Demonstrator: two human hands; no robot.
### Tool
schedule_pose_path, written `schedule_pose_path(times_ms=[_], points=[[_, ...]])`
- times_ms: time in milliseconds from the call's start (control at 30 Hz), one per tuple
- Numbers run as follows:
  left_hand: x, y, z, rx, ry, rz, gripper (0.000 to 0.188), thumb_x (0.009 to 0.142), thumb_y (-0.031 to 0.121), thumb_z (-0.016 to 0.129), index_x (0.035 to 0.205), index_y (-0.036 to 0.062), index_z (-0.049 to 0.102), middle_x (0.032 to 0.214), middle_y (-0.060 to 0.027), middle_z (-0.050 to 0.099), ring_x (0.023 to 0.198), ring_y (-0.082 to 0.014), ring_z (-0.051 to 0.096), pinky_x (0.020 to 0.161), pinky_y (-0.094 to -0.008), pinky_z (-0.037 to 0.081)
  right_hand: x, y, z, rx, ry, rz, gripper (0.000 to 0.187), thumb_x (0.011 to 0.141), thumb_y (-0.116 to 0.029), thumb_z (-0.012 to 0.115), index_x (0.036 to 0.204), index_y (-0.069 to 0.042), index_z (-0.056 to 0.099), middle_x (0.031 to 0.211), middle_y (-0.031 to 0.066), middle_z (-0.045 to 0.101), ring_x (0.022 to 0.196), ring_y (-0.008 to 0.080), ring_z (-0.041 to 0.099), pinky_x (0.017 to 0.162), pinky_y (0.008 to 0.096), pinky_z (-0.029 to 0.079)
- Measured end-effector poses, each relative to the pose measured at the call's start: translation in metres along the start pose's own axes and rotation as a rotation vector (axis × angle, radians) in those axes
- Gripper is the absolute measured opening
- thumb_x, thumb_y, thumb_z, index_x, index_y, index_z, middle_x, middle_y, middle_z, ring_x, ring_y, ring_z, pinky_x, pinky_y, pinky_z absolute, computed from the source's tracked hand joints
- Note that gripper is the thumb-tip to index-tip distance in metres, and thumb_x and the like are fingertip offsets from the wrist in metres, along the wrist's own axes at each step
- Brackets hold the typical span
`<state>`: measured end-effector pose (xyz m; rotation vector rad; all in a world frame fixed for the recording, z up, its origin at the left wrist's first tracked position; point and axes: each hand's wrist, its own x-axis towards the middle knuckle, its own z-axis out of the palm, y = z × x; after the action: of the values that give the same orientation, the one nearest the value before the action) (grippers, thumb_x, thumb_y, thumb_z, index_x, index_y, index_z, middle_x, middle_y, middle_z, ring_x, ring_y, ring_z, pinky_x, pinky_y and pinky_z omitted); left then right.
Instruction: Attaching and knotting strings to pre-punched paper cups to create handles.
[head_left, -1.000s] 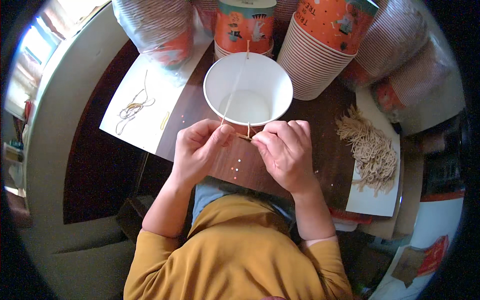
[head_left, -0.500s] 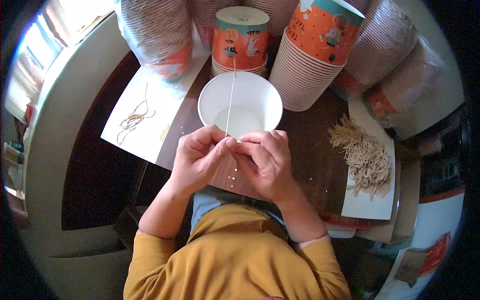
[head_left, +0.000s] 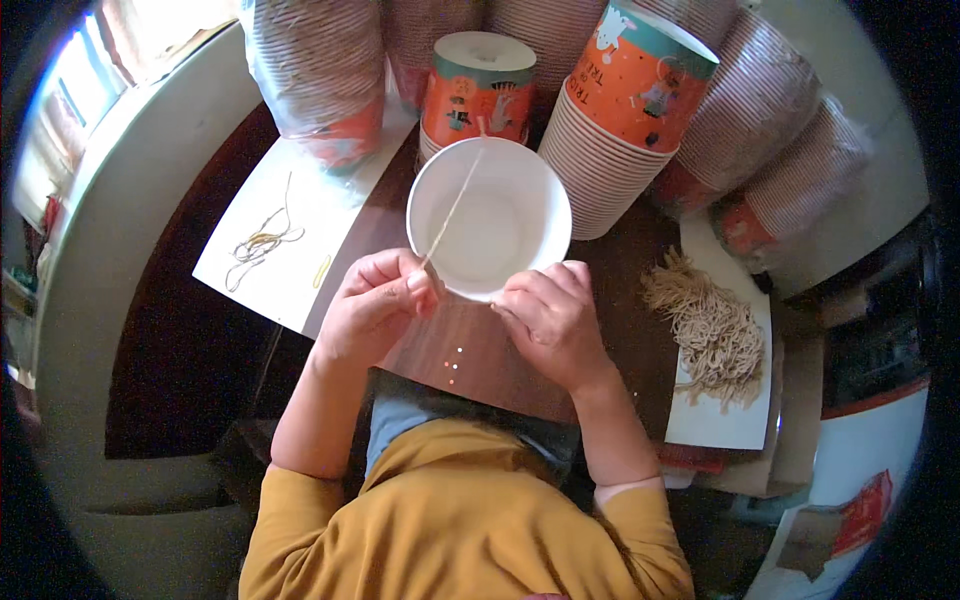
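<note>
A white-lined paper bucket [head_left: 500, 235] stands on the table in front of me, its mouth facing up toward me. My left hand [head_left: 380, 300] is closed at the bucket's near left side, thumb and finger pinching a thin cream string [head_left: 453, 212]. From that pinch the string runs taut across the mouth to the far rim. At the near right rim my right hand [head_left: 555, 325] has its fingers curled, with thumb and fingertips gripping the edge. The bucket's outer wall is mostly hidden.
Orange-and-green printed buckets [head_left: 640, 75] stand stacked behind, beside bagged stacks [head_left: 315, 75]. A bundle of cream strings [head_left: 715, 335] lies on white card at right. Loose cords [head_left: 262, 245] lie on the left card [head_left: 225, 265]. Tiny dots [head_left: 455, 365] sit near the table edge.
My hands, together over the near rim before, have moved apart. The left still pinches the string, further left; the right has gone to the near right rim. The bucket has shifted slightly right.
</note>
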<state>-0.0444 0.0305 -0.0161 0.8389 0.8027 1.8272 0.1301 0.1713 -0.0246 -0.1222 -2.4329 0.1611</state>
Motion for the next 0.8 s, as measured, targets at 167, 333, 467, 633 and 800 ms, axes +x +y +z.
schedule_pose_path(times_ms=[167,333,467,633,800], points=[[-0.001,-0.006,-0.024,-0.019,-0.184,0.006,0.018,0.083,0.008,0.061,0.067,0.0036,0.055,0.064,-0.0023,0.054,0.063,-0.0112,0.048,0.059,-0.0251,0.037,0.017,0.018,-0.024,0.347,0.164,0.199,0.036,0.071,-0.014,0.072,0.105,-0.005,0.061,0.11,0.0142,0.058,0.102,0.0292,0.057,0.086,0.0387,0.045],[-0.005,-0.008,-0.037,0.287,-0.327,-0.031,0.023,0.075,0.008,0.062,0.057,0.0025,0.049,0.06,-0.0012,0.047,0.062,-0.0117,0.043,0.059,-0.0271,0.033,0.056,0.062,-0.022,-0.169,0.2,0.318,0.045,0.077,-0.017,0.069,0.117,-0.001,0.057,0.108,0.0162,0.061,0.093,0.0237,0.06,0.076,0.0333,0.048],[-0.005,0.006,-0.04,0.448,-0.323,0.027,0.028,0.078,0.025,0.063,0.067,-0.0009,0.062,0.068,-0.0072,0.06,0.071,-0.014,0.055,0.063,-0.0271,0.04,0.076,0.072,-0.023,0.289,-0.241,0.599,0.025,0.084,-0.014,0.061,0.104,0.001,0.063,0.078,0.0156,0.066,0.074,0.0287,0.066,0.071,0.0351,0.051],[0.01,0.01,-0.073,0.237,0.293,0.117,0.064,0.096,0.053,0.037,0.122,-0.002,0.057,0.105,-0.0088,0.066,0.091,-0.0133,0.058,0.083,-0.0286,0.043,0.089,0.033,-0.025,0.119,0.376,0.1,0.022,0.09,-0.014,0.055,0.109,-0.005,0.062,0.098,0.0176,0.066,0.088,0.0342,0.065,0.077,0.0407,0.051],[0.055,0.066,-0.044,0.395,0.187,0.406,0.098,0.076,0.057,0.068,0.147,0.0039,0.024,0.147,-0.012,0.034,0.136,-0.0251,0.032,0.111,-0.0388,0.024,0.125,0.033,-0.049,0.075,0.299,-0.2,0.053,0.091,-0.021,0.055,0.137,0.002,0.041,0.134,0.0194,0.05,0.124,0.0304,0.049,0.106,0.0402,0.034]])
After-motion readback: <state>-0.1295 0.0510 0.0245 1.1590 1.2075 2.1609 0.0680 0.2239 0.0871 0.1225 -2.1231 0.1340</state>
